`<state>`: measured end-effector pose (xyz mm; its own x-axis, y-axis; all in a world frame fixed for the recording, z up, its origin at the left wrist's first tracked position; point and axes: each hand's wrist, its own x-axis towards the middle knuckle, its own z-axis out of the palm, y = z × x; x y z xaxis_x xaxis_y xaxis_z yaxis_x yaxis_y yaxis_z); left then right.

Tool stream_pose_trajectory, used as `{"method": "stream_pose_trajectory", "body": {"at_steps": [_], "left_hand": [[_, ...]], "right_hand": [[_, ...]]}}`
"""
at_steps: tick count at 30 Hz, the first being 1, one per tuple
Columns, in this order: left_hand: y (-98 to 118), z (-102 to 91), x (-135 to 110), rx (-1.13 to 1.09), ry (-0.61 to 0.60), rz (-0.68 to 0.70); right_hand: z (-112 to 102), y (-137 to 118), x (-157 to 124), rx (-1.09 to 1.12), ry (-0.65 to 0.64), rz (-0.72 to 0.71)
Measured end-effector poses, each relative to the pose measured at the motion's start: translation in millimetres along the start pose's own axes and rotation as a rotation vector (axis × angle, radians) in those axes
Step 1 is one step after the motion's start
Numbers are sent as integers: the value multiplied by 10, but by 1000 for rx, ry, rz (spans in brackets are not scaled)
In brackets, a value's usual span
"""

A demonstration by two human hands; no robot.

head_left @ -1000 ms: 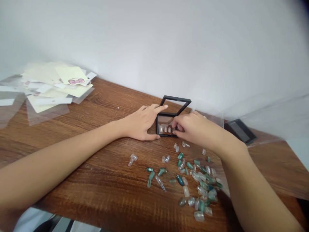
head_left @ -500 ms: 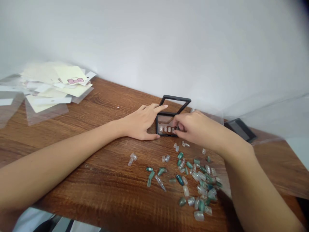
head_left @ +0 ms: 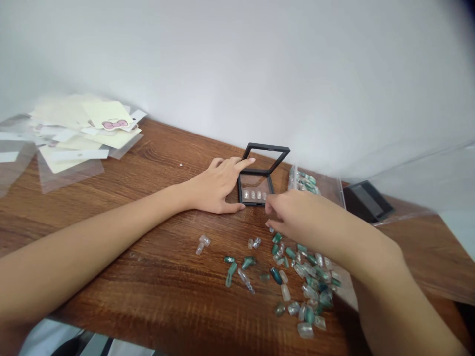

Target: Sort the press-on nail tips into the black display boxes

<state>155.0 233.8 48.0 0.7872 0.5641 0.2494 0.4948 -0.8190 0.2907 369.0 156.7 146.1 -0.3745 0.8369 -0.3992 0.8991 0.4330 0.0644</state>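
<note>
A black-framed case point(head_left: 256, 203) stands on the table with its clear-windowed lid point(head_left: 269, 147) raised. Along its front edge inside lies a row of several pale press-on nails point(head_left: 253, 195). My left hand point(head_left: 215, 188) braces the case from the left, forefinger at the hinge side and thumb against the front corner. Just off the front right corner, my right hand point(head_left: 291, 210) has its fingers curled, with a gap between forefinger and thumb. No nail shows in that gap. A small pale nail point(head_left: 271, 230) lies under the thumb tip.
Loose green, clear and glittery nails point(head_left: 309, 282) spread across the table at front right. Behind my right hand is a clear bag point(head_left: 306, 182) with more nails. Another black case point(head_left: 367, 200) sits farther right. Cards in clear sleeves point(head_left: 81, 128) are piled at the left.
My right hand has moved from inside the case toward me, over the nearby loose nails, and its fingertips have parted. The bag of nails behind it has come into view. My left hand stays.
</note>
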Motion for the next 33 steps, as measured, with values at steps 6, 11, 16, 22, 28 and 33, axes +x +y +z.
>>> {"method": "stream_pose_trajectory", "body": {"at_steps": [6, 11, 16, 22, 28, 33], "left_hand": [[-4, 3, 1, -10, 6, -2], [-4, -5, 8, -22, -9, -4], [-13, 5, 6, -19, -5, 1], [-11, 6, 8, -19, 1, 3], [-7, 3, 2, -11, 6, 5], [-5, 0, 0, -9, 2, 8]], "right_hand": [[-14, -85, 52, -25, -103, 59], [31, -45, 105, 25, -117, 52], [14, -32, 107, 35, -124, 85], [-12, -36, 90, 28, -126, 111], [-15, -12, 91, 104, -186, 125], [8, 20, 107, 73, -139, 74]]}}
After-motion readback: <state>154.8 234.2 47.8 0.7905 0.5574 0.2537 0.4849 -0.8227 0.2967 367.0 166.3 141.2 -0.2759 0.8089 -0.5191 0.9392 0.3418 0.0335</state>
